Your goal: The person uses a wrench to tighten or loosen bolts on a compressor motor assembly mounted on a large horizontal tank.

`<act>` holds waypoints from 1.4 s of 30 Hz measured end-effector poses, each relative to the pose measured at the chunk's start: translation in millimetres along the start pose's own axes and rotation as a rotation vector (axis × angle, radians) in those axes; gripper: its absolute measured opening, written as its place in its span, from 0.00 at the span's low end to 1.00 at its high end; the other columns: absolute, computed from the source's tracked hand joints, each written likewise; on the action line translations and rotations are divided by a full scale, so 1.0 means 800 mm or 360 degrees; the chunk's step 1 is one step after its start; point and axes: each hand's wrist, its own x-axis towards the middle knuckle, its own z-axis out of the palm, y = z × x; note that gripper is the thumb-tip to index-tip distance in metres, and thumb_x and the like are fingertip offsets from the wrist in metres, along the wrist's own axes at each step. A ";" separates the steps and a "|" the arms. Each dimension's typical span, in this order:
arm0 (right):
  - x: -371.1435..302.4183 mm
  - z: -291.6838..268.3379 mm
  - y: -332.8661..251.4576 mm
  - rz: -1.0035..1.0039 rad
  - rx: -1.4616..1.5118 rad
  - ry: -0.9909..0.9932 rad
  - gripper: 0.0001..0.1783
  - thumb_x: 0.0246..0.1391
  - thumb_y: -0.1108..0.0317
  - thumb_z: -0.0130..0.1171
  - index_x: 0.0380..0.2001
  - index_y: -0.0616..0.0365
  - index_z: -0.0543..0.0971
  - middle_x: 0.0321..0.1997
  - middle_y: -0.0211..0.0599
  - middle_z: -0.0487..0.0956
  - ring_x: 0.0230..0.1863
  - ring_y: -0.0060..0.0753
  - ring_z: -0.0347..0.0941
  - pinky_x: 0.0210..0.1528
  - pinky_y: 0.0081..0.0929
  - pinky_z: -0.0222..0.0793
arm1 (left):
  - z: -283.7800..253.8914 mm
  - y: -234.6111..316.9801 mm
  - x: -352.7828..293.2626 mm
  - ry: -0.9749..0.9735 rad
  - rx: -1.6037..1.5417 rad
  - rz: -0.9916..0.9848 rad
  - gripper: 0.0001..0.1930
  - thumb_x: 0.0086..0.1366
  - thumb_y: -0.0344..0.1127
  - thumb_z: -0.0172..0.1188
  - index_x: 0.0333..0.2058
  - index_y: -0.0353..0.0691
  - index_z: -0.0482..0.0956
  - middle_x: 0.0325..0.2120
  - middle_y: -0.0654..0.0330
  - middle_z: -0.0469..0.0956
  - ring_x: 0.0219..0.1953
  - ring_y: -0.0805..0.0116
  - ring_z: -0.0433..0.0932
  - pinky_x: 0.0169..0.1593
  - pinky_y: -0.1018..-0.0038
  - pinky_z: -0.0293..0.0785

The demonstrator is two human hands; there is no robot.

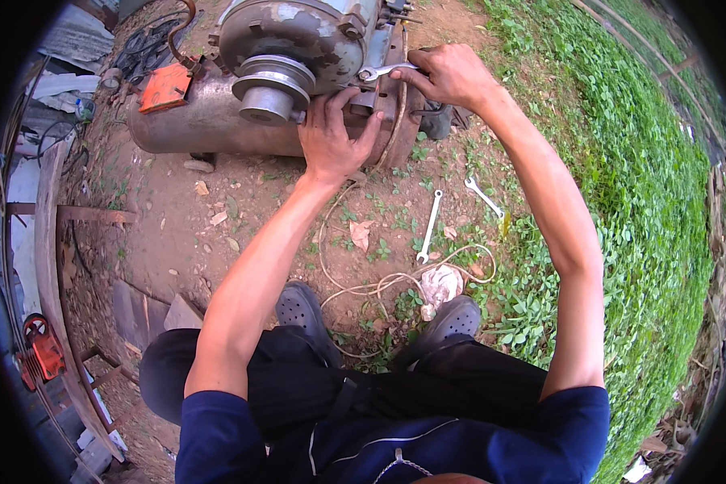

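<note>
My right hand (456,77) is closed around the end of a silver wrench (389,71). The wrench's head sits at the foot of a grey electric motor (298,44), by its mounting bracket. My left hand (337,137) reaches up beside the motor's grooved metal pulley (273,85). Its fingers are spread, with the thumb and forefinger on either side of the bracket edge (363,102); some fingertips are hard to make out against the metal. Under the motor lies a rusty cylindrical tank (210,121). A cord (398,121) hangs down past the bracket.
Two more wrenches (431,226) lie on the dirt, with the cord (371,286) coiled near a crumpled whitish bag (441,286) by my shoes (452,319). An orange plate (164,87) rests on the tank. Wooden planks (137,310) and scrap sheets stand left; grass (629,242) grows right.
</note>
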 end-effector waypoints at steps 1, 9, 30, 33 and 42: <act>0.006 -0.005 0.000 0.0006 -0.0046 -0.0059 0.32 0.56 0.36 0.49 0.22 0.55 0.81 0.14 0.47 0.75 0.22 0.54 0.76 0.26 0.44 0.73 | -0.003 0.002 0.000 -0.0016 0.0035 -0.0023 0.29 0.53 0.45 0.69 0.51 0.41 0.69 0.40 0.57 0.72 0.45 0.59 0.69 0.55 0.59 0.57; 0.025 -0.002 0.020 -0.0331 -0.0134 0.0024 0.30 0.56 0.39 0.52 0.18 0.57 0.75 0.09 0.44 0.68 0.16 0.51 0.70 0.19 0.42 0.65 | -0.012 0.017 0.007 -0.0108 0.0242 -0.0043 0.32 0.55 0.46 0.66 0.58 0.46 0.69 0.42 0.56 0.71 0.47 0.58 0.69 0.55 0.58 0.57; 0.002 0.004 0.030 0.0090 0.0051 -0.0249 0.34 0.56 0.34 0.47 0.25 0.57 0.79 0.16 0.47 0.74 0.22 0.55 0.73 0.27 0.48 0.69 | -0.048 0.063 0.029 -0.0637 0.0739 -0.0071 0.34 0.59 0.48 0.59 0.62 0.41 0.64 0.41 0.54 0.69 0.44 0.58 0.68 0.44 0.59 0.62; 0.001 -0.014 0.012 0.0162 -0.0035 -0.0360 0.37 0.56 0.31 0.44 0.27 0.57 0.80 0.15 0.49 0.74 0.24 0.55 0.75 0.28 0.47 0.71 | -0.050 0.063 0.018 -0.0534 0.0492 0.0050 0.32 0.58 0.45 0.61 0.60 0.43 0.66 0.45 0.55 0.69 0.48 0.57 0.68 0.48 0.59 0.63; -0.003 -0.014 -0.002 0.0462 0.0048 -0.0454 0.23 0.44 0.49 0.58 0.38 0.53 0.81 0.30 0.53 0.81 0.37 0.54 0.79 0.41 0.46 0.76 | -0.003 0.053 0.065 -0.0290 -0.0285 0.0813 0.27 0.52 0.44 0.67 0.51 0.46 0.71 0.48 0.61 0.71 0.55 0.61 0.69 0.59 0.62 0.64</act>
